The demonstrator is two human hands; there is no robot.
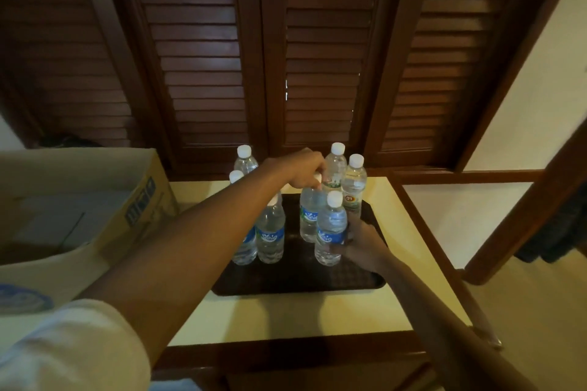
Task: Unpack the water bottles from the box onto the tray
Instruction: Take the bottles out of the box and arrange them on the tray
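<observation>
Several clear water bottles with white caps stand upright on a dark tray [301, 279] on a cream table. My left hand [303, 168] reaches across from the left and grips the cap of a blue-labelled bottle [308, 219] in the tray's middle. My right hand [360, 246] wraps the lower body of the nearest blue-labelled bottle [330, 228] from the right. Two more blue-labelled bottles [270, 231] stand to the left, partly hidden by my left forearm. Two bottles [354, 182] stand at the back right. The open cardboard box [136, 200] sits at the left.
The cream table top [286, 317] has a dark wooden frame; its front edge is near me. Dark louvred wooden doors [203, 57] rise right behind the table. A wooden rail [524, 222] slants down at the right. Two bottles [245, 160] stand at the tray's back left.
</observation>
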